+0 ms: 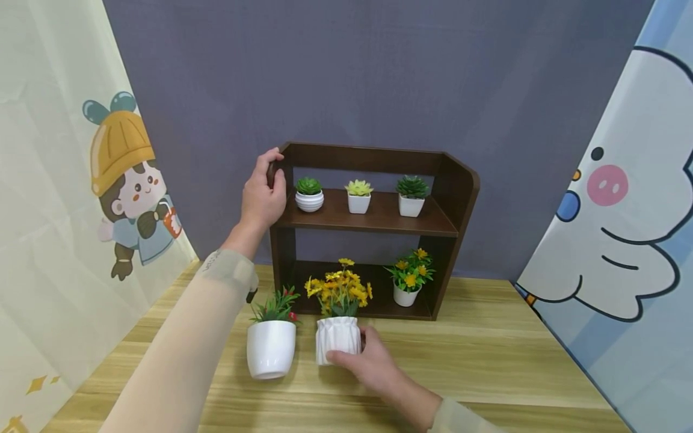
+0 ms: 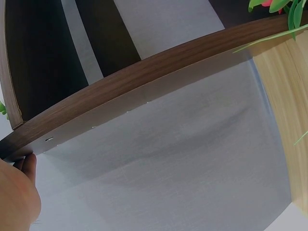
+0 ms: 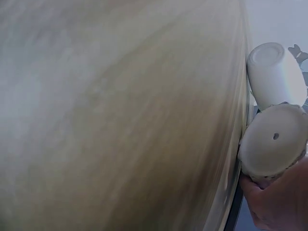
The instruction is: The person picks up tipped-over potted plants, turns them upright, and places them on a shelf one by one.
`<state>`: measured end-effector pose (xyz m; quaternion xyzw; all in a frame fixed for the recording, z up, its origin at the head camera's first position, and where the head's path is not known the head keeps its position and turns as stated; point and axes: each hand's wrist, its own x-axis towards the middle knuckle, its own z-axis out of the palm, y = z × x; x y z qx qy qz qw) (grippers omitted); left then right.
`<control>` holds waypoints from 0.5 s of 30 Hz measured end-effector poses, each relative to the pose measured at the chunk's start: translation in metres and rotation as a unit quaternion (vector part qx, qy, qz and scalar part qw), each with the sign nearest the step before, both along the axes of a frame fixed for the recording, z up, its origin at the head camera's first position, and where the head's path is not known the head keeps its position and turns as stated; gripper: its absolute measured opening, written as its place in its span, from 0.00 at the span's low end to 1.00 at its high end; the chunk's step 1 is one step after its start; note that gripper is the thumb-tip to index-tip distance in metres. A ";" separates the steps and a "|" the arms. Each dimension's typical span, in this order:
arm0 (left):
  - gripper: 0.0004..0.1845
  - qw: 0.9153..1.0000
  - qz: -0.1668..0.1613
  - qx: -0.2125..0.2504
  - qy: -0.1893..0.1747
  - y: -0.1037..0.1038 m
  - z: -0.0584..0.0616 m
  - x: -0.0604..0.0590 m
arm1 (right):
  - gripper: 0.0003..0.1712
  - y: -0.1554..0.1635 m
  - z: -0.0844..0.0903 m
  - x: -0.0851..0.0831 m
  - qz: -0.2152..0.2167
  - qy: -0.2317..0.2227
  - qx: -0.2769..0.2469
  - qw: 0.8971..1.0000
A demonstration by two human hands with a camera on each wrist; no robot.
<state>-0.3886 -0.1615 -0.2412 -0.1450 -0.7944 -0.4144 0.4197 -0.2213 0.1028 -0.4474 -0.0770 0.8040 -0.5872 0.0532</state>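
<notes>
My left hand (image 1: 263,195) grips the upper left side of a dark brown two-tier shelf (image 1: 335,224), thumb on one face and fingers over the edge. In the left wrist view that side panel (image 2: 120,79) runs across, with part of the hand at lower left. My right hand (image 1: 376,365) holds a ribbed white flowerpot (image 1: 337,338) of yellow flowers by its right side, in front of the shelf. Its underside (image 3: 274,139), with a small hole, shows in the right wrist view. Just left of it is a smooth white pot (image 1: 271,350) with red-flowered greenery.
Three small succulents, a round-potted one (image 1: 309,195), a pale one (image 1: 359,196) and a dark green one (image 1: 411,196), sit on the upper tier. A small pot of yellow flowers (image 1: 407,288) stands at the lower tier's right. Cartoon-printed curtains flank the wooden table (image 1: 514,361).
</notes>
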 end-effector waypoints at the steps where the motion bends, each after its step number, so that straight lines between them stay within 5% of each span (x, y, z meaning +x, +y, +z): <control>1: 0.20 1.000 0.000 0.000 0.000 0.000 0.000 0.000 | 0.57 0.001 0.000 0.000 0.001 0.001 0.002 1.000; 15: 0.20 1.000 0.003 0.002 0.001 0.000 0.001 0.001 | 0.58 0.009 -0.004 -0.001 0.019 0.016 0.001 1.000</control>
